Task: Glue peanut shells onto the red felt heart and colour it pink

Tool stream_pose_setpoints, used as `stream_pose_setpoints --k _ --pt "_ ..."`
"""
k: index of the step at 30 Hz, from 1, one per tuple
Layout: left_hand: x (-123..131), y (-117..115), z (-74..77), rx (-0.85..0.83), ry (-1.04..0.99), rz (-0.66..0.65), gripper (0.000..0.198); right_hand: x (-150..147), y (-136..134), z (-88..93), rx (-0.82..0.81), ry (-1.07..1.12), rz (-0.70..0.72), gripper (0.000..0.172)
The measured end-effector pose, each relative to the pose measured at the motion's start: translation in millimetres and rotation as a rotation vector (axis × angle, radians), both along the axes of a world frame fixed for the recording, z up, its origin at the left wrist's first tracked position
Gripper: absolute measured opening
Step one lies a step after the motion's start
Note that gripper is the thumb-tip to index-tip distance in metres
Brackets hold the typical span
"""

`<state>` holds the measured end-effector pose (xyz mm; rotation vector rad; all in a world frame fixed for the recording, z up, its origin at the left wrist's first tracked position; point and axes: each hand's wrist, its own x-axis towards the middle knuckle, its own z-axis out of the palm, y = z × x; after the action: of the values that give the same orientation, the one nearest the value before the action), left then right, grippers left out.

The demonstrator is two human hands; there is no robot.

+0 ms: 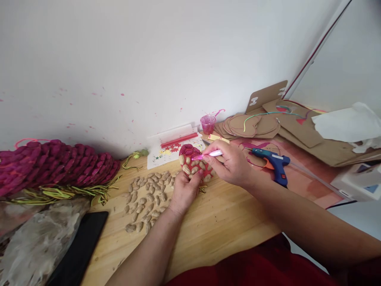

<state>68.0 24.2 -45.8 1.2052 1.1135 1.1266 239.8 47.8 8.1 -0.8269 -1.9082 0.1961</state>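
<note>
My left hand [184, 190] is closed on the lower edge of a small red craft piece [188, 162] with peanuts fixed over its face. Peanuts along its top are painted magenta, while those lower down keep their tan shells. Between the fingers of my right hand [235, 163] is a white-handled paintbrush [216, 153], its pink bristles at the peanuts near the middle of the piece. Loose peanuts [150, 197] lie spread on the wooden table [214, 226] left of my left hand. Behind the piece stands a plastic cup of magenta paint [208, 124].
A row of magenta peanut pieces [59, 165] with yellow-green strings fills the left. Nearer are a plastic bag [38, 238] and a black flat object [89, 234]. On the right lie a blue glue gun [276, 161], cardboard cutouts [242, 125] and a white box [360, 182].
</note>
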Motion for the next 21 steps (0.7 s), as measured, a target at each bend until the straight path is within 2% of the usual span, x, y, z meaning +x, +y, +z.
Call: stream_pose_setpoints --k 6,11,21 --pt "0.3 1.2 -2.8 0.011 -0.022 0.008 0.029 0.6 1.3 -0.8 0.011 -0.026 -0.052 0.004" --pt "-0.3 1.1 -5.0 0.009 -0.005 -0.02 0.033 0.1 1.4 -3.1 0.001 -0.002 0.03 0.002" --pt "-2.3 1.9 -6.6 0.013 0.016 -0.03 0.032 -0.5 -0.4 -5.8 0.004 -0.041 0.002 0.005"
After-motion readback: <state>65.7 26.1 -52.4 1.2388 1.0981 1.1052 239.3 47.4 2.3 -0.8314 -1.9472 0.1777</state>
